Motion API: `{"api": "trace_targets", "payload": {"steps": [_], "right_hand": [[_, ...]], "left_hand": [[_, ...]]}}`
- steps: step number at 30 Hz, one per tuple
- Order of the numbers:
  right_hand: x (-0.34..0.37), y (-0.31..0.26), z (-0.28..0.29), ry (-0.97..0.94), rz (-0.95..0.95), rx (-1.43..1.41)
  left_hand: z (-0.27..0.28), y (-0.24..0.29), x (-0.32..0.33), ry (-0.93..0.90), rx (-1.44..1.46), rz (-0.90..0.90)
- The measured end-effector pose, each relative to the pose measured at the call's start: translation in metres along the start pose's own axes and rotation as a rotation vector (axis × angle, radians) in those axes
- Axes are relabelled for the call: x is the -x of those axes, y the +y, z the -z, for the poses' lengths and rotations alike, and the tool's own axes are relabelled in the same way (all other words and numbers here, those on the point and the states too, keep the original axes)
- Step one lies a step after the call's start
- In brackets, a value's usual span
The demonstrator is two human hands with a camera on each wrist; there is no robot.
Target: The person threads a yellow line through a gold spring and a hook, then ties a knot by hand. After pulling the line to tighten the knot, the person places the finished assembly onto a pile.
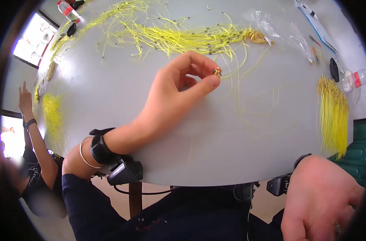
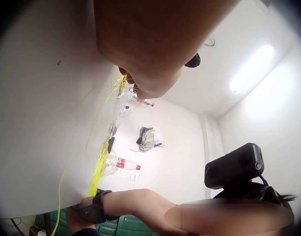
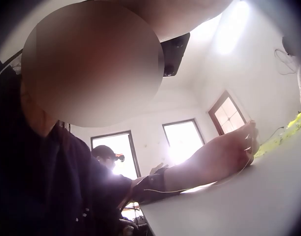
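Observation:
My left hand [image 1: 171,94] is over the middle of the table, with thumb and index finger pinching small gold-coloured metal pieces [image 1: 217,72]. Thin yellow wires [image 1: 240,86] run close by these pieces and across the tabletop. In the left wrist view the forearm hides most of the fingers. My right hand [image 1: 321,199] is raised at the lower right of the head view, off the table's near edge. Its fingers run partly out of the picture, and I cannot tell whether it holds anything. Beyond the left hand lies a long bundle of yellow wires [image 1: 179,38] with dark bits along it.
A second yellow wire bundle [image 1: 333,116] hangs at the table's right edge, near a water bottle [image 1: 356,80]. Clear plastic bags [image 1: 267,24] and a clipboard [image 1: 317,26] lie at the far right. Another person's raised arm [image 1: 36,124] shows at left, beside more yellow wires [image 1: 53,116].

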State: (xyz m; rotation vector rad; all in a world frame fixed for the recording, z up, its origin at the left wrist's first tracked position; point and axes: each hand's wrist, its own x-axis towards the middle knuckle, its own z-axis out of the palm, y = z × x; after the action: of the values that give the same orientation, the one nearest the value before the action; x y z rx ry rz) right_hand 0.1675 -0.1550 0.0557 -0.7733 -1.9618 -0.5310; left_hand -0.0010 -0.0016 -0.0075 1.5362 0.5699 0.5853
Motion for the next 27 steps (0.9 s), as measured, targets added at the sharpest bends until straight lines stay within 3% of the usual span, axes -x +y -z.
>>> {"api": "trace_targets", "payload": {"steps": [7,15,17,19,21,23,25,27], "right_hand": [[-0.003,0.004,-0.001,-0.244,-0.315,-0.085],[-0.005,0.007,-0.007,-0.489,-0.528,-0.131],[0.005,0.024,-0.051,-0.099,-0.718,-0.435],[0.011,0.026,-0.071,-0.096,-0.822,-0.599],[0.013,0.021,-0.082,-0.055,-0.898,-0.733],[0.012,0.019,-0.083,-0.010,-0.972,-0.866],[0.009,0.021,-0.077,-0.136,-1.129,-1.069],[0.012,0.022,-0.074,-0.187,-1.169,-1.117]], "left_hand": [[0.000,-0.002,0.002,-0.039,0.073,-0.033],[0.002,0.001,-0.002,-0.023,0.059,-0.182],[0.005,0.002,-0.001,-0.025,-0.026,-0.277],[0.006,-0.001,-0.002,-0.024,-0.115,-0.359],[0.004,-0.006,-0.003,0.113,-0.141,-0.451],[0.005,-0.002,-0.001,0.114,-0.135,-0.442],[0.005,-0.002,-0.001,0.118,-0.129,-0.436],[0.004,-0.004,-0.003,0.020,-0.067,-0.509]]}}
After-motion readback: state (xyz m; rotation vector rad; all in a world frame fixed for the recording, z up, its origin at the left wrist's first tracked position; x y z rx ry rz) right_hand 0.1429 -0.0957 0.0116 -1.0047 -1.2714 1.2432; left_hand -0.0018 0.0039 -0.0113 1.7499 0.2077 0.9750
